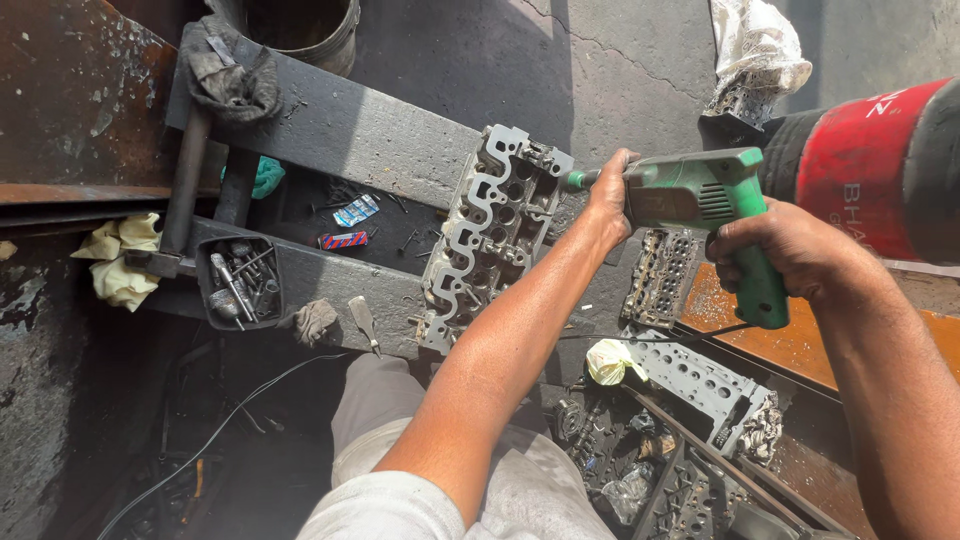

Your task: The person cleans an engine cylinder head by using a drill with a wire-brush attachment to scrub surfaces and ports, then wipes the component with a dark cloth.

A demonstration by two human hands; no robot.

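Right hand (775, 245): closed round the pistol grip of a green electric drill (705, 205), fingers wrapped fully about the handle. Left hand (608, 195): closed round the nose of the same drill, just behind the bit end, steadying it. Drill: held level, its tip pointed at and touching or nearly touching the upper right edge of a grey cylinder head (495, 235); the exact contact point is hidden by the left hand. Cylinder head: lying face up across two dark steel beams (340, 130) that serve as the tabletop, ports and cut-outs showing, surface grey and dull. Progress, as a judgement: the tool is applied at one corner only; no freshly brightened patches can be told apart, so most of the head's face appears left to work. Right of the cylinder head: a second, dirtier head (660, 270), and below that a third one (705, 385) beside a yellow rag (608, 362). Further right: a red and black gas cylinder (870, 165). Left of the cylinder head: two small foil packets (352, 212), a screwdriver (363, 322), a black tray of loose bits and tools (240, 282), a dark cloth (235, 75).
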